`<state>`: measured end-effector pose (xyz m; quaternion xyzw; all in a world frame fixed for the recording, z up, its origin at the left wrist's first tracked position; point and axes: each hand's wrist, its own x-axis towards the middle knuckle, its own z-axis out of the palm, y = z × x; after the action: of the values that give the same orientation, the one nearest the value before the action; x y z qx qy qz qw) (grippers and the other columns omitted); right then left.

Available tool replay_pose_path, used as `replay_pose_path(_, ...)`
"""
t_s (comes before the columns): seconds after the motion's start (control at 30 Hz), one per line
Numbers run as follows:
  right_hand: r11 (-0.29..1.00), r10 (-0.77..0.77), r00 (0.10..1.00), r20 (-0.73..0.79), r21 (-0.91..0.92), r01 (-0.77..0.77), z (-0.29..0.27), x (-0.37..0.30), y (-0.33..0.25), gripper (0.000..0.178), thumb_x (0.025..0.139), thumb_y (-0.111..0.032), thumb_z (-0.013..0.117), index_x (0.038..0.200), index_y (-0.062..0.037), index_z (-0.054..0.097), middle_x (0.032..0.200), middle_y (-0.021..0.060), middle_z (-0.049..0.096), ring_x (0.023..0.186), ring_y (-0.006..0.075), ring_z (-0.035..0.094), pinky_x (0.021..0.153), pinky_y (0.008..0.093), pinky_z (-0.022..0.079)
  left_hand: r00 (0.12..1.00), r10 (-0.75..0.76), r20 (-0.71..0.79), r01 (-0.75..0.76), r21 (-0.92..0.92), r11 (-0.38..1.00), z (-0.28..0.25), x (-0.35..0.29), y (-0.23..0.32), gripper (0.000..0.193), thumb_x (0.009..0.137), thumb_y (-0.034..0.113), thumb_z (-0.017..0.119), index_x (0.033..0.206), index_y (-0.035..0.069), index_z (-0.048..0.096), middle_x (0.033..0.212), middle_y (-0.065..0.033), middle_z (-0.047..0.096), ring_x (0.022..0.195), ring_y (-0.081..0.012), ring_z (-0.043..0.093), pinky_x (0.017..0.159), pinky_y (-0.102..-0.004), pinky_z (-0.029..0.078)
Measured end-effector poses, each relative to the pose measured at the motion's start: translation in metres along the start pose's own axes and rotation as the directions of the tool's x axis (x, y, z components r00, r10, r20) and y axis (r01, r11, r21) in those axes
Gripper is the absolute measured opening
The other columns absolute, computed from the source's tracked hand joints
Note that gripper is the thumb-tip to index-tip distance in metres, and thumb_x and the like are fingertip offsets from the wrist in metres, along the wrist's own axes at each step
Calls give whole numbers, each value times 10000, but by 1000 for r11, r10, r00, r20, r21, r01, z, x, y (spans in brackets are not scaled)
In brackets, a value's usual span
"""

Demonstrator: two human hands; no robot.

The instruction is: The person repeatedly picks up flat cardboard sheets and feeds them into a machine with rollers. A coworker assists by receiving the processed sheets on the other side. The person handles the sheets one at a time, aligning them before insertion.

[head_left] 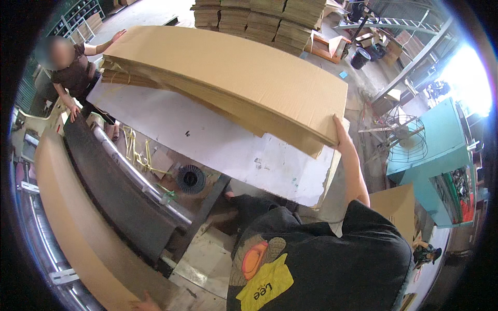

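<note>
A long stack of brown cardboard sheets (228, 67) lies across a white-topped table (207, 124), its lower sheets fanned unevenly. My right hand (339, 133), arm stretched out, grips the near right end of the top sheet at its edge. At the lower edge, my left hand (147, 302) is blurred and partly cut off. It rests on or beside another long cardboard sheet (72, 217), which lies curved along the machine at left; its fingers cannot be made out. A dark belt (119, 192) runs beside that sheet.
A co-worker (75, 72) at the far left has one hand on the stack's far end, another by the belt. A metal roller (129, 166) and black ringed wheel (190, 179) lie between machine and table. Cardboard piles (259, 20) stand behind; a caged fan (407, 137) and teal cabinet (441, 160) stand right.
</note>
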<state>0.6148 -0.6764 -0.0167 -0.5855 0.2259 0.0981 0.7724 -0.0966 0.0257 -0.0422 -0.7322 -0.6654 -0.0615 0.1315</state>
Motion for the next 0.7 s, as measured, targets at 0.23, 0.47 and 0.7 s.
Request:
replay_pose_path(0.23,976,25,995,93,-217,-4,36,-97,63,864,885,-733,577,1440,-74,509,1341,105,616,1163,226,631,904,415,549,997,60,-47,-61,-15,998,-15,-9,28,1108,754,607,763,1558,3,298,1510,-321,411,1382,-472,423,1119,-580,363)
replay_pose_path(0.47,979,148,986,-79,-130,-157,52,-114,93,786,888,-679,603,1385,-73,548,1278,116,633,1107,246,641,926,431,541,975,198,-98,-187,109,976,-28,-15,46,1089,781,577,761,1552,-28,286,1525,-301,406,1392,-451,420,1127,-573,360)
replay_pose_path(0.7,981,21,999,-40,195,-13,53,-100,106,655,896,-574,657,1348,-113,548,1238,77,640,1091,246,638,926,414,537,996,-88,15,86,90,992,-36,-22,40,1032,828,508,763,1579,22,247,1537,-261,396,1420,-446,375,1156,-606,298)
